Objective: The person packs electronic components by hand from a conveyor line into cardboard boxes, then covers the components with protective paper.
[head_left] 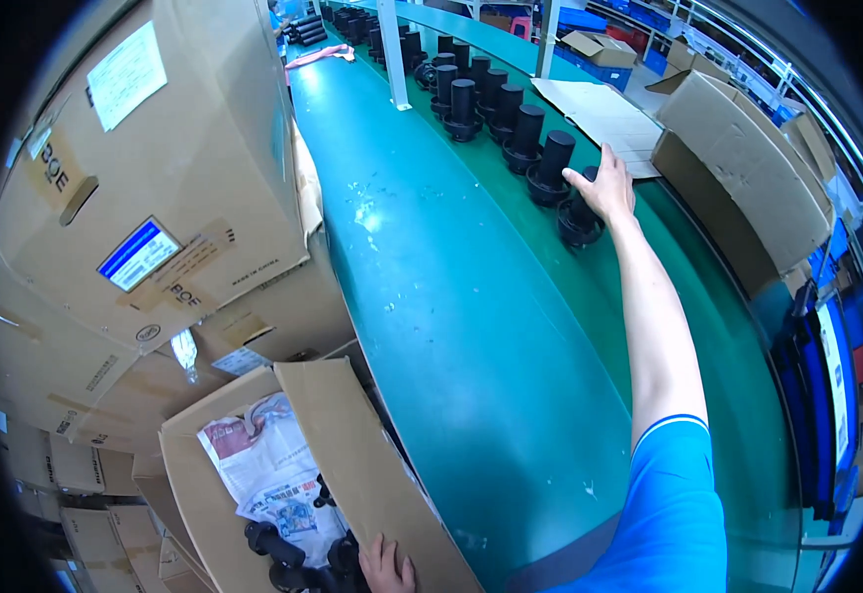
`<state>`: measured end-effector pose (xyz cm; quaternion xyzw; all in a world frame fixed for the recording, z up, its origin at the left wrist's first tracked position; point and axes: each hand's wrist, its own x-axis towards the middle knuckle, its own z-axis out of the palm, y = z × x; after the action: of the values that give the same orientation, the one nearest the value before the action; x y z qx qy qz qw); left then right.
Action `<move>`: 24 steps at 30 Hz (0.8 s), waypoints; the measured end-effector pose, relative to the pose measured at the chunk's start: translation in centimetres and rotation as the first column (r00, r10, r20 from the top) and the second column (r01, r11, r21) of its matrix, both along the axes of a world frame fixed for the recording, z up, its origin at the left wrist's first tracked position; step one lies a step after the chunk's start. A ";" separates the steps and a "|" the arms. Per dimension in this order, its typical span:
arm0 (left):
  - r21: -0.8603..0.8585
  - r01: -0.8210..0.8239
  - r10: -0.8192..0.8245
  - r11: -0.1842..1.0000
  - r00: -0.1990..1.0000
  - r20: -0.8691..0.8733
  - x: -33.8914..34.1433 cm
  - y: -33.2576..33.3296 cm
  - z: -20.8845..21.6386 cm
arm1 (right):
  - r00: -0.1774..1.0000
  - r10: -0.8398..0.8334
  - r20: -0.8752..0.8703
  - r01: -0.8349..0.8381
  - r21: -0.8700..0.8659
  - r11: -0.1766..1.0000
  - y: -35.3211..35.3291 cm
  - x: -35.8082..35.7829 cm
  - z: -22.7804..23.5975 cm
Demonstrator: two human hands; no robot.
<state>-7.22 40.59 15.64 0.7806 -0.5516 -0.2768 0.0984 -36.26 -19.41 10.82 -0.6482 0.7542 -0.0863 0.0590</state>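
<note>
We start at the black cylindrical plastic part with a flanged base (580,219), right of centre in the upper half of the frame, standing on the green conveyor belt (451,326). Our right hand (604,188) rests on top of it, fingers curled down over its upper end; the palm hides the contact, so we cannot tell whether the grip is fully closed or only laid on. The part stands at the near end of a row of identical black flanged cylinders (511,119) that runs up the belt toward the top centre of the frame, each upright on its flange and close beside the next.

Our left hand (387,565) is at the bottom centre of the frame, inside an open brown cardboard carton (343,465). It lies flat against the carton's inner wall, just beside several loose black parts (288,553) at the bottom of the carton. It appears to hold nothing, though the frame edge cuts off the palm.

We judge the work to be well along but unfinished: a long row stands on the belt, while parts remain in the carton under crumpled printed paper (268,465).

Stacked brown cardboard boxes (155,168) fill the upper left of the frame. A flattened cardboard sheet (604,114) lies beyond the row at upper right, with further cartons (748,168) beside it.
</note>
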 end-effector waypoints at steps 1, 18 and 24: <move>0.000 0.002 -0.002 1.000 1.000 -0.003 -0.1 0.8 0.7 | 0.998 -0.036 -0.050 0.037 0.021 0.999 -0.3 -0.1 0.4; 0.034 0.085 -0.081 0.996 0.990 -0.115 -0.8 6.7 7.3 | 0.912 0.134 -0.387 0.010 0.349 0.937 0.9 -6.2 5.6; 0.061 0.046 -0.037 0.997 0.990 -0.137 0.4 5.1 3.5 | 0.946 0.025 -0.323 0.046 0.212 0.976 7.6 -8.8 3.2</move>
<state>-6.86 45.68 19.17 0.7512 -0.5506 -0.3486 0.1049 -45.09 -11.81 14.01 -0.6392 0.7620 0.1039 0.0044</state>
